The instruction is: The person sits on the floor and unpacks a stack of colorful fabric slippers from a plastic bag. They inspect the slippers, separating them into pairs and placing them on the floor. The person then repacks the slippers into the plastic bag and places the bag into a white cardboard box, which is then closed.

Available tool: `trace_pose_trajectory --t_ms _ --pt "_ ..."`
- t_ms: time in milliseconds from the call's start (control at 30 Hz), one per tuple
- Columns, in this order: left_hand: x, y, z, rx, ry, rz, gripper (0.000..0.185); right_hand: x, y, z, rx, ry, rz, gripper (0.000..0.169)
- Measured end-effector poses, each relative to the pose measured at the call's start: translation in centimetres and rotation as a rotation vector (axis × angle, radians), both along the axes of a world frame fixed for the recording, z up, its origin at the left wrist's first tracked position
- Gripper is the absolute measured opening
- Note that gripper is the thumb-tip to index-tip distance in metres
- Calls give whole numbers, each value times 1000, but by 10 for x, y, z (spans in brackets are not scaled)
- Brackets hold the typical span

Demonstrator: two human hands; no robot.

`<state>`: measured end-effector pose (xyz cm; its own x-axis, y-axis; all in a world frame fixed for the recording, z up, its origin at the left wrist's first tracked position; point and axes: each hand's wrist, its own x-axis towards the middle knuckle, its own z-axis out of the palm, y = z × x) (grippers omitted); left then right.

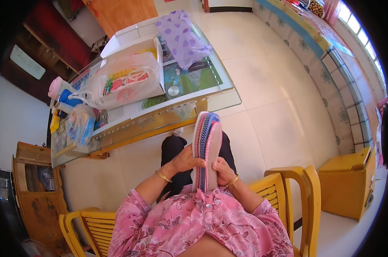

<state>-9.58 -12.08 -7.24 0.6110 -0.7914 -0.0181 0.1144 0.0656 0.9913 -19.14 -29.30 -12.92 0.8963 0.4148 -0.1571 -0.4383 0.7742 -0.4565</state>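
Observation:
A stack of shoe insoles [206, 144] stands on edge over my lap, their toe ends pointing away from me. Pink-and-white stitching trims several edges, and blue stitching runs along the middle of the stack. From the left side my left hand [189, 159] grips it, thumb across the stitched edges. My right hand [224, 170] holds the opposite side, thumb on the pale flat face of the nearest insole. The lower ends of the insoles meet my pink floral shirt [181, 221]. My fingers behind the stack are partly hidden.
Ahead is a glass-topped table [210, 99] bearing a white box [160, 75], a clear plastic bag [94, 93], a purple-dotted bag [178, 38] and a pink-lidded container [56, 86]. A yellow chair [311, 199] has its arms at both sides of me. A yellow cabinet [344, 183] stands right.

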Motion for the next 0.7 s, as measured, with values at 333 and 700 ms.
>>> trace_pose_trajectory --t_ms 333,700 --pt "246 -73 56 297 -717 702 55 31 -50 5 -139 60 -244 50" --pt "294 -99 -11 1032 -1281 591 26 35 -75 -3 -206 93 -255 53"
